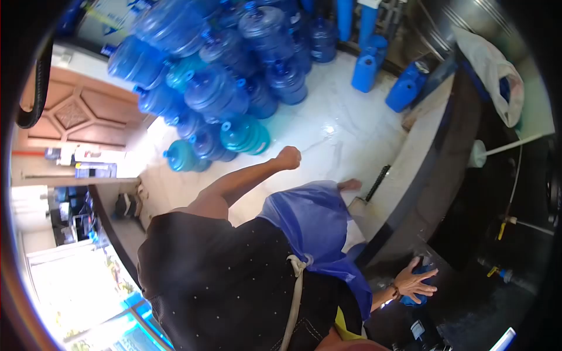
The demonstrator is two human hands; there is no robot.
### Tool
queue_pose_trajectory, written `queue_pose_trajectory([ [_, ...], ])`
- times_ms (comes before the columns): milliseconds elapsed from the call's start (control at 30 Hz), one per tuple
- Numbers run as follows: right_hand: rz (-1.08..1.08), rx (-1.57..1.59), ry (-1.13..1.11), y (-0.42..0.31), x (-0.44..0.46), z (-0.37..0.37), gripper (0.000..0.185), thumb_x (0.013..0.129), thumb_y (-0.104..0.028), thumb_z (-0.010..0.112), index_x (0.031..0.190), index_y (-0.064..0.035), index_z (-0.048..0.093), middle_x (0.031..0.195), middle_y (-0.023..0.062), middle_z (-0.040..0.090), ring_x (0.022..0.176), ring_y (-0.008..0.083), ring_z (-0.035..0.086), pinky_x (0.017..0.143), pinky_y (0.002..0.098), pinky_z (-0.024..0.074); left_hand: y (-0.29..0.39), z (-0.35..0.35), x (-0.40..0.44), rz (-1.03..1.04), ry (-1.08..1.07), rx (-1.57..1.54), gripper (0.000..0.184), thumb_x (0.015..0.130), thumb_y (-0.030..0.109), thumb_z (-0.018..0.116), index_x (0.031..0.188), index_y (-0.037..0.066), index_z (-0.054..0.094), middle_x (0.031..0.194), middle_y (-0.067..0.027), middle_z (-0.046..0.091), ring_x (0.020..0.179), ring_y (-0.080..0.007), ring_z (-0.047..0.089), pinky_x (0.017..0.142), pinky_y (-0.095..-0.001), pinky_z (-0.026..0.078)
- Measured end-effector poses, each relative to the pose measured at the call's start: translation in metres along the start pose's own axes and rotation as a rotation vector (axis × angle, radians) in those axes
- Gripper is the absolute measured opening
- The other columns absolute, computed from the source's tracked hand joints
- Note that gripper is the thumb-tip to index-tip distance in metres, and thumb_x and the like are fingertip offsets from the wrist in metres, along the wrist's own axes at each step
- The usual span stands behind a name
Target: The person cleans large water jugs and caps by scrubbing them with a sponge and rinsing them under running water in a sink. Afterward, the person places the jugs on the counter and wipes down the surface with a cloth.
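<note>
My left hand (288, 158) is closed in a fist over the white floor, with nothing showing in it. A turquoise water jug (244, 134) stands nearest to it. My right hand (414, 283), with a dark band at the wrist, is spread open above the dark counter (404, 234). Under and around its fingers lies a blue object (414, 300), mostly covered, so its kind cannot be made out. A blue plastic apron (316, 228) hangs at my waist, tied with a pale cord (293, 292) over my black dotted clothing.
Many large blue water jugs (213, 93) crowd the floor (328, 117) at the upper left. Two blue jerrycans (407, 88) stand by the wall. Yellow-handled valves (501, 229) sit along the counter's far side. A white sack (492, 76) lies at the upper right. A wooden door (76, 114) is left.
</note>
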State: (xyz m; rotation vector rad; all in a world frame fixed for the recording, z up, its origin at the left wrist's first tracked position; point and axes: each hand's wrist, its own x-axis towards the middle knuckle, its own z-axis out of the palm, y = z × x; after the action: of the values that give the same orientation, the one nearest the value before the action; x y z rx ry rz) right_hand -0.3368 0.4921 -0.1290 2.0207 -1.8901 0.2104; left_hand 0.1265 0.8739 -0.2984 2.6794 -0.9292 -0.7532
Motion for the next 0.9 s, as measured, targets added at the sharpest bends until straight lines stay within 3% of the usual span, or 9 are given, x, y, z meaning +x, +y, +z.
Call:
queue_pose_trajectory([
  [67,0.094,0.068,0.113,-0.032,-0.004,-0.017,0.074,0.09,-0.073,0.049,0.154,-0.0388,0.034,0.16,0.0302,0.017,0.149,0.0489,0.016,0.105,0.0798,0.0163,-0.013,-0.041,-0.057,-0.093,-0.204,-0.15,0.022,0.074,0.016,0.061,0.079,-0.002,0.071,0.088,-0.0302,0.068,0.082,-0.0441,0.068,0.081,-0.0518,0.055],
  [167,-0.17,0.166,0.123,-0.077,-0.01,-0.016,0.063,0.096,-0.066,0.046,0.154,-0.0413,0.034,0.159,0.0313,0.019,0.148,0.0505,0.017,0.105,0.0804,0.016,-0.045,-0.013,-0.109,-0.212,-0.107,-0.013,0.025,0.077,0.018,0.063,0.088,-0.003,0.071,0.093,-0.0293,0.069,0.088,-0.0442,0.068,0.082,-0.0511,0.055],
  [300,-0.35,0.349,-0.28,-0.147,-0.023,0.011,0.064,0.097,-0.061,0.048,0.155,-0.0405,0.03,0.161,0.0281,0.017,0.149,0.0488,0.017,0.107,0.0778,0.0178,-0.034,-0.024,-0.172,-0.637,-0.047,-0.283,0.045,0.09,0.038,0.064,0.096,-0.006,0.071,0.104,-0.0301,0.068,0.102,-0.0441,0.067,0.089,-0.0497,0.054],
  [433,-0.667,0.268,-0.298,-0.219,-0.035,0.001,0.071,0.098,-0.059,0.048,0.159,-0.0355,0.021,0.163,0.0244,0.018,0.15,0.0424,0.019,0.107,0.0749,0.0212,-0.056,-0.012,-0.223,-0.943,0.112,-0.492,0.047,0.094,0.041,0.057,0.097,-0.004,0.071,0.107,-0.0299,0.068,0.104,-0.0437,0.066,0.09,-0.0508,0.053],
  [500,-0.844,0.377,-0.465,-0.26,-0.042,-0.024,0.065,0.099,-0.056,0.047,0.152,-0.0193,0.039,0.154,0.0271,0.036,0.144,0.0408,0.033,0.104,0.0752,0.0253,-0.113,0.06,-0.245,-1.014,0.223,-0.474,0.048,0.096,0.041,0.052,0.095,-0.003,0.071,0.105,-0.03,0.068,0.103,-0.044,0.067,0.09,-0.0525,0.053],
  [567,-0.99,0.48,-0.67,-0.305,-0.051,-0.027,0.063,0.098,-0.055,0.048,0.146,-0.0146,0.048,0.148,0.0249,0.046,0.142,0.0394,0.038,0.104,0.0725,0.0285,-0.133,0.063,-0.29,-0.76,0.214,-0.269,0.046,0.098,0.035,0.043,0.102,-0.005,0.064,0.095,-0.0317,0.068,0.091,-0.0489,0.067,0.081,-0.0551,0.054],
  [633,-1.169,0.562,-0.619,-0.343,-0.077,-0.036,0.056,0.098,-0.048,0.053,0.134,-0.0057,0.059,0.138,0.0247,0.056,0.132,0.0401,0.049,0.106,0.0557,0.0381,-0.188,0.125,-0.319,-0.643,0.259,-0.121,0.04,0.099,0.028,0.039,0.107,-0.005,0.06,0.089,-0.0328,0.068,0.083,-0.0505,0.067,0.074,-0.0567,0.054],
  [733,-1.342,0.655,-0.776,-0.401,-0.125,-0.047,0.048,0.097,-0.036,0.058,0.126,0.0023,0.061,0.129,0.0268,0.061,0.119,0.0424,0.057,0.102,0.0437,0.0449,-0.213,0.093,-0.347,-0.847,0.214,-0.327,0.034,0.095,0.02,0.041,0.113,-0.007,0.054,0.086,-0.0345,0.066,0.077,-0.0488,0.066,0.066,-0.0562,0.054],
  [900,-1.536,0.458,-1.081,-0.469,-0.248,-0.043,0.045,0.097,-0.035,0.058,0.126,0.0002,0.063,0.119,0.023,0.067,0.114,0.0385,0.062,0.1,0.0424,0.0471,-0.329,0.097,-0.374,-0.9,0.243,-0.36,0.04,0.087,0.019,0.045,0.114,-0.009,0.055,0.098,-0.0378,0.065,0.084,-0.0457,0.068,0.076,-0.0505,0.055],
])
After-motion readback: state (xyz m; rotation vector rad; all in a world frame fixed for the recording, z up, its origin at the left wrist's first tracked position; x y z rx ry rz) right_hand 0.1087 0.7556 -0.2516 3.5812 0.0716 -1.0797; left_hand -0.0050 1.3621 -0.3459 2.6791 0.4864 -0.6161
